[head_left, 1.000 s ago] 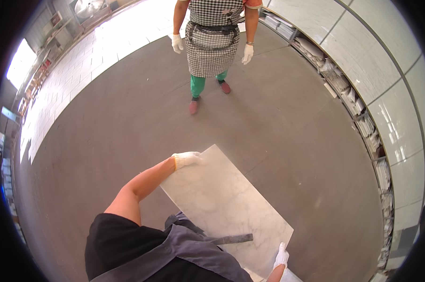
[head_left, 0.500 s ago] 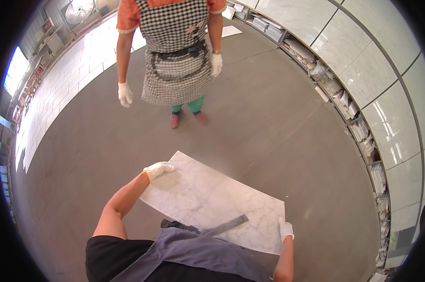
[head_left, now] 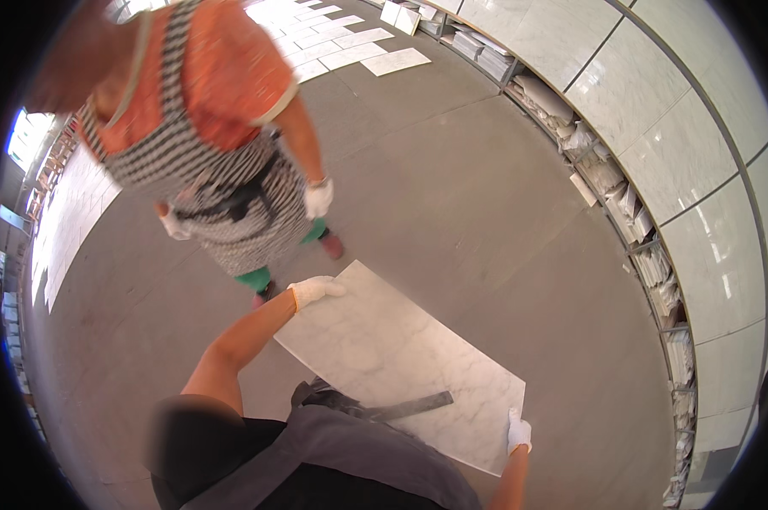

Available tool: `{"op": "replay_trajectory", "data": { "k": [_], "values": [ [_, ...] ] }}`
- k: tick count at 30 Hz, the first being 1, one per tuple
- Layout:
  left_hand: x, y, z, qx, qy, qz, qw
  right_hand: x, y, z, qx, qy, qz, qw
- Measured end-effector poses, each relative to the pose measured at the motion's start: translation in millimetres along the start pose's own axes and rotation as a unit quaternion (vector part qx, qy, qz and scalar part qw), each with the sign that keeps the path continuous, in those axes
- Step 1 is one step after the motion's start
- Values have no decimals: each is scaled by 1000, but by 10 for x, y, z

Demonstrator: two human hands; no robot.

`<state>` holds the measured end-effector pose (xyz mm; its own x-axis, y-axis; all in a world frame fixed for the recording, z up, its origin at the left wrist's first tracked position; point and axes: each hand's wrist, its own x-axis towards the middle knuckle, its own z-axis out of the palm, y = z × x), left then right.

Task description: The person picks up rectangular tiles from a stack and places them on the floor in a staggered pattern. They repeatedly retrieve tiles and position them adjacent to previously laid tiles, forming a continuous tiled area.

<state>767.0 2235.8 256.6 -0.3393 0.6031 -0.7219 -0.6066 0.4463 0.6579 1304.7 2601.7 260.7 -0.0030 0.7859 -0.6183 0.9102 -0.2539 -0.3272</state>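
Observation:
A white rectangular marble slab (head_left: 401,340) with grey veins is held tilted in front of my waist, one end toward the upper left. My left hand (head_left: 318,291), in a white knit glove, grips its far left edge near the corner. At the opposite end, my right hand (head_left: 518,432), gloved too, is closed on the edge by the lower right corner. Both thumbs lie toward the upper face; the fingers underneath are hidden. A dark apron strap (head_left: 414,406) lies across the slab's near side.
A co-worker (head_left: 223,170) in a checked apron and white gloves stands close at the upper left. Pale slabs (head_left: 350,53) lie in rows on the grey floor (head_left: 452,204) beyond. Along the right, a shelf of stacked pieces (head_left: 609,174) runs below large marble panels (head_left: 656,127).
The co-worker has come nearer and moved to the left, body turned. Both my hands still grip the slab, which has shifted slightly right and tilted more steeply in view.

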Motion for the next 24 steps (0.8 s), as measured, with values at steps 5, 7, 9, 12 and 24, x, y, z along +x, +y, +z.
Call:
{"op": "replay_trajectory", "data": {
  "k": [5, 7, 9, 12, 24],
  "values": [
    [1250, 822, -252, 79, 8, -64, 995, 475, -1091, 8, 22, -8, 54, 998],
    [1759, 1355, -407, 137, -55, 48, 988, 652, -1736, 27, 20, 17, 51, 998],
    [2031, 1743, -470, 139, -54, 67, 986, 756, -2261, -115, -10, 38, 55, 998],
    [2281, 2552, -732, 174, 17, 39, 984, 952, -3071, -227, 91, -22, 33, 995],
    [2881, 3557, -2209, -71, 168, 48, 982, 3018, -6736, 847, -149, -65, -116, 980]
  ]
}}
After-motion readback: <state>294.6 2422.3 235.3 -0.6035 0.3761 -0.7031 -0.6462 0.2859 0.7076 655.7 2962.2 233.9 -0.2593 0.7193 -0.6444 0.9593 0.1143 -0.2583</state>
